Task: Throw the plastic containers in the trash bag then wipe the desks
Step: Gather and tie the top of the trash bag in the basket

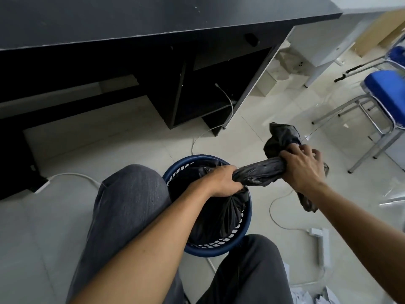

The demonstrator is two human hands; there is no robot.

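Note:
A black trash bag (219,218) sits in a round blue mesh bin (247,224) on the floor between my knees. Its top is gathered and twisted into a thick rope (260,172) running to the right. My left hand (223,181) grips the twisted neck right above the bin. My right hand (303,166) grips the rope farther along, with the loose end of the bag bunched above and hanging below it. No plastic containers are visible; the bag's contents are hidden. The black desk (153,16) spans the top of the view.
White cables (280,224) and a power strip (321,244) lie on the tiled floor to the right. Blue chairs with metal legs (385,99) stand at the far right. Another cable and plug (65,176) run at the left under the desk. Clear plastic lies at the right edge.

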